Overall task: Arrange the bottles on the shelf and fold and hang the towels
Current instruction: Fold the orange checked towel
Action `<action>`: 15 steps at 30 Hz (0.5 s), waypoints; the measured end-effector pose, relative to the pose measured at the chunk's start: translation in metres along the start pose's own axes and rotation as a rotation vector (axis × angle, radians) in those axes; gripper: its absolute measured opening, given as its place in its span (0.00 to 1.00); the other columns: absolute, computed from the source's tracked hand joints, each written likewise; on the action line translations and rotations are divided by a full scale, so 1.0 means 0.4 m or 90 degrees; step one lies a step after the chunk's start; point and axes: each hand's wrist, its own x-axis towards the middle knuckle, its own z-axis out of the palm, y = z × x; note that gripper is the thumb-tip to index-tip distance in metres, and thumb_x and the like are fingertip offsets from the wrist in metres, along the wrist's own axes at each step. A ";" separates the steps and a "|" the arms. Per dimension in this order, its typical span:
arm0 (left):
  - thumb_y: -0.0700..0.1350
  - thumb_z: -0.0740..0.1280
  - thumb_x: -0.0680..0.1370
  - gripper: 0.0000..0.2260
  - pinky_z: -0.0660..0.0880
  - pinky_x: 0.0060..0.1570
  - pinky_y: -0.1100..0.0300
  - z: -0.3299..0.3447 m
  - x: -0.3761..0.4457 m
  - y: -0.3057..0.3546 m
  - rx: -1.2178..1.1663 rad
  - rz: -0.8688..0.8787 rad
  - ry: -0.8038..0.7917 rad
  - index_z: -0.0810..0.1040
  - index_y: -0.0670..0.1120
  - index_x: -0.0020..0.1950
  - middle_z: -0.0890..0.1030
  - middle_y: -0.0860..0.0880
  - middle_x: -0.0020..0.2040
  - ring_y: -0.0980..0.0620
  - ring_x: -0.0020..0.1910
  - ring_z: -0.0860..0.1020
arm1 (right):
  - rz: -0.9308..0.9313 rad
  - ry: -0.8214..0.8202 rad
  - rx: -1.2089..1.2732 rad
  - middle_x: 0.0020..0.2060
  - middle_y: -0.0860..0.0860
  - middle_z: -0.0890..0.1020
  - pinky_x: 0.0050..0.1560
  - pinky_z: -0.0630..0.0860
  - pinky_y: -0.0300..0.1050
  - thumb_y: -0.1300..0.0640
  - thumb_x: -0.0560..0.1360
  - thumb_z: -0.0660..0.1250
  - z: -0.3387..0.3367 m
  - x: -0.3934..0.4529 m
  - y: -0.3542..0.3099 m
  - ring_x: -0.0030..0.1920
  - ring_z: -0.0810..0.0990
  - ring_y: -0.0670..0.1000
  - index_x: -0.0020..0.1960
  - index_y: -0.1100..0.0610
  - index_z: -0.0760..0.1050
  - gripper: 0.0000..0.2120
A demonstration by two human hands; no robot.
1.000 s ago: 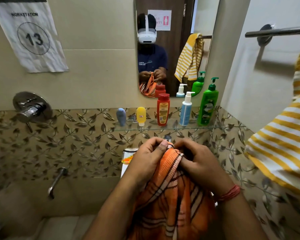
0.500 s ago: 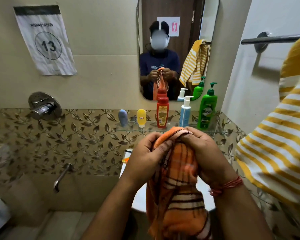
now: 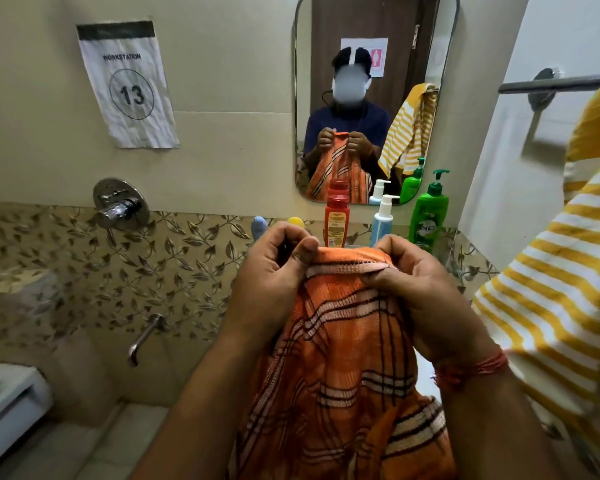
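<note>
The orange towel (image 3: 343,358), bunched a second ago, now hangs with its top hem stretched between the left hand (image 3: 274,271) and right hand (image 3: 416,289), each grip pinched tight on a corner in front of the bottles (image 3: 336,220). It looks ready for folding.

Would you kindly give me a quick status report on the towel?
Left hand and right hand pinch orange towel by top edge. Towel hangs, unfolded. Yellow striped towel on rail. Nothing blocking.

Both hands hide the shelf; the striped towel (image 3: 551,306) runs off-frame right.
</note>
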 end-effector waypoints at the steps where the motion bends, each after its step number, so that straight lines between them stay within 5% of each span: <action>1: 0.54 0.67 0.76 0.08 0.77 0.37 0.65 -0.006 -0.003 0.002 0.010 -0.008 -0.034 0.77 0.50 0.47 0.80 0.57 0.40 0.59 0.39 0.79 | -0.021 0.023 -0.006 0.41 0.58 0.75 0.41 0.76 0.52 0.60 0.70 0.69 0.006 0.001 -0.003 0.41 0.75 0.59 0.40 0.54 0.74 0.05; 6: 0.52 0.73 0.75 0.11 0.82 0.53 0.45 -0.066 -0.016 -0.042 0.206 -0.155 -0.340 0.82 0.50 0.55 0.83 0.45 0.51 0.46 0.50 0.83 | -0.143 0.269 -0.078 0.38 0.56 0.78 0.45 0.79 0.60 0.63 0.72 0.67 -0.002 0.025 -0.023 0.39 0.78 0.57 0.39 0.51 0.74 0.09; 9: 0.48 0.67 0.80 0.08 0.79 0.56 0.40 -0.113 -0.008 -0.067 0.247 -0.183 -0.248 0.83 0.49 0.55 0.84 0.46 0.50 0.48 0.50 0.83 | -0.193 0.368 -0.160 0.39 0.52 0.80 0.44 0.80 0.55 0.63 0.73 0.67 -0.031 0.032 -0.030 0.40 0.80 0.52 0.42 0.50 0.75 0.08; 12: 0.52 0.64 0.82 0.10 0.80 0.54 0.47 -0.119 0.007 -0.056 0.238 -0.155 -0.133 0.83 0.52 0.56 0.85 0.52 0.50 0.56 0.50 0.83 | -0.164 0.255 -0.415 0.43 0.46 0.79 0.39 0.78 0.38 0.63 0.72 0.68 -0.033 0.034 -0.038 0.39 0.79 0.42 0.52 0.50 0.74 0.12; 15: 0.48 0.62 0.84 0.09 0.80 0.52 0.51 -0.074 0.023 -0.026 0.234 -0.126 -0.170 0.82 0.53 0.55 0.85 0.52 0.49 0.54 0.50 0.83 | -0.085 0.007 -0.632 0.46 0.42 0.77 0.40 0.76 0.36 0.54 0.71 0.71 0.022 0.045 -0.029 0.42 0.78 0.42 0.62 0.43 0.68 0.22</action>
